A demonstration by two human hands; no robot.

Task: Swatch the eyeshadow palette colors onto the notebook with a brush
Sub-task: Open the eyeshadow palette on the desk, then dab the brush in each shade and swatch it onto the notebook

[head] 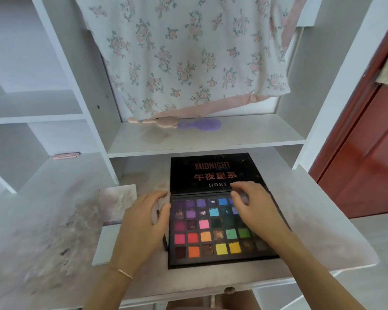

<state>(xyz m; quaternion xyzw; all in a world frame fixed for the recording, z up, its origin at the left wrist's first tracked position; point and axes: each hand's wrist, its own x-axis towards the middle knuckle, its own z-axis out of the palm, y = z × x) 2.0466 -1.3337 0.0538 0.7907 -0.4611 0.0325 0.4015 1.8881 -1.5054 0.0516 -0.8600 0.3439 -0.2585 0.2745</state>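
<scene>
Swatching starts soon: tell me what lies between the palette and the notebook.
The left hand is over the gap between palette and notebook, and a thin dark stick, probably the brush, lies along the palette's left edge. Nothing else visible.

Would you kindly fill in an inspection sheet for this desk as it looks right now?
Surface: pale desk top, smudged with dark powder stains on its left part.
Job's things: open eyeshadow palette lying flat, lid up; notebook to its left, page stained; a thin dark stick, maybe the brush, beside the palette's left edge.
Clutter: purple hairbrush and a pink item on the shelf; pink flat object at left.
Hands: left hand at the palette's left edge; right hand over the upper pans; both hold nothing.
Cables: nothing seen.
Surroundings: floral garment hanging above; red door at right.
</scene>
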